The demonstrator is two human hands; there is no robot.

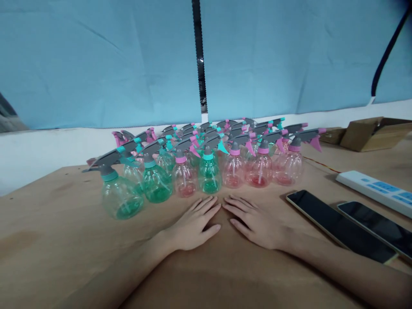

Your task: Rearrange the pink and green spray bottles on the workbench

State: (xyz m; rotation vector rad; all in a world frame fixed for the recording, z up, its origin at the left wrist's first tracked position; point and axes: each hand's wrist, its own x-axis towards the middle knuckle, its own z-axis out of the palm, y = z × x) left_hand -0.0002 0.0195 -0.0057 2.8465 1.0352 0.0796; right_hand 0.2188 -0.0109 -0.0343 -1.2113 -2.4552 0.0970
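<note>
My left hand (198, 223) lies flat on the wooden table (206, 279), fingers stretched out and holding nothing. Beside it my right hand (254, 221) rests palm down in the same way, its fingertips just short of the left ones. Just beyond both hands stand several rows of clear spray bottles with grey trigger heads. A green spray bottle (210, 174) with a turquoise collar is nearest my left fingertips. Close to my right fingertips is a pink spray bottle (234, 171) with a pink collar. Another green spray bottle (120, 197) stands at the front left end. Bottles farther back are partly hidden.
Two dark-screened phones (337, 223) (380, 225) lie right of my right hand. Behind them are a white power strip (380, 189) and a thin cable (322, 164). An open cardboard box (363, 135) sits at the back right. A blue sheet (128, 64) covers the wall.
</note>
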